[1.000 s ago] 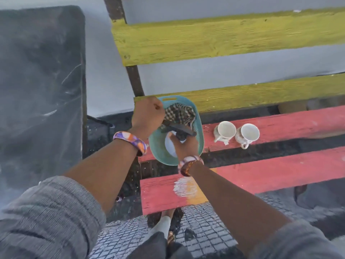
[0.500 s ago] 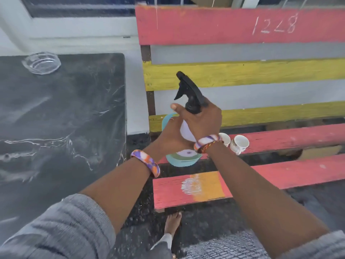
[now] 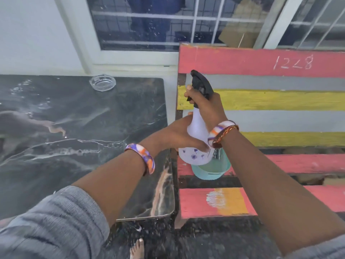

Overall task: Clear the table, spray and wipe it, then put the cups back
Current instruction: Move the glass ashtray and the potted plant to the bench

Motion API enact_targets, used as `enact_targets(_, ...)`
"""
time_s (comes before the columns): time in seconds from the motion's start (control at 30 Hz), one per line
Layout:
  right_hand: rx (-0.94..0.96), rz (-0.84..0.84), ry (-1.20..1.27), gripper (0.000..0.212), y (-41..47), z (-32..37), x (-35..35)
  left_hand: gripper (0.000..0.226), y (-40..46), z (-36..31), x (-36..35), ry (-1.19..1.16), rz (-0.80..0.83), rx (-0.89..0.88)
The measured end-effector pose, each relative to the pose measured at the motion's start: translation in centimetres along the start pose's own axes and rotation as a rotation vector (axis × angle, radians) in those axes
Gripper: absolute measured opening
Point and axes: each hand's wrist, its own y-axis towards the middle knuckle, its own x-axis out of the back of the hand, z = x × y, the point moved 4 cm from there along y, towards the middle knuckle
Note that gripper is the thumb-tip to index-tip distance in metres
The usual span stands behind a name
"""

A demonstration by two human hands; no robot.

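A white spray bottle point(image 3: 194, 156) with a black trigger head is held upright between the dark marble table point(image 3: 74, 128) and the bench. My right hand point(image 3: 207, 107) grips its neck, a finger by the trigger. My left hand point(image 3: 179, 133) wraps the bottle's body from the left. Under the bottle, a teal basin point(image 3: 211, 172) rests on the bench seat, mostly hidden. The table top looks wet and streaked. The cups are hidden behind my right arm.
A clear glass ashtray point(image 3: 102, 82) sits near the table's far right corner. The red and yellow slatted bench point(image 3: 280, 101) stands right of the table. A barred window point(image 3: 168, 21) is behind. My bare foot point(image 3: 137, 249) is on the dark floor.
My right hand lifted the spray bottle out of the basin. It now stands upright and higher, and my left hand has come onto its body. The view swung up and left toward the table.
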Motion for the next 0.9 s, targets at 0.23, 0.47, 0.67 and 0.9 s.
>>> enact_targets(0.23, -0.039, -0.108, 0.084, 0.010, 2.1, -1.3, -1.8, 0.088, 1.6, 4.5, 3.6, -0.007, -0.094, 0.048)
enact_targets(0.47, -0.012, -0.204, -0.094, 0.027, 3.8, -4.9, 0.3, 0.057, 6.3, 6.1, 3.6, 0.169, 0.040, 0.038)
enact_targets(0.67, -0.108, -0.209, -0.356, 0.035, 4.5, -9.2, 3.9, 0.062, 10.2, 5.9, -0.8, 0.357, 0.301, 0.041)
enact_targets(0.9, -0.169, -0.187, -0.477, 0.026, 5.3, -16.6, 8.0, 0.046, 14.5, 8.3, -5.2, 0.474, 0.455, 0.161)
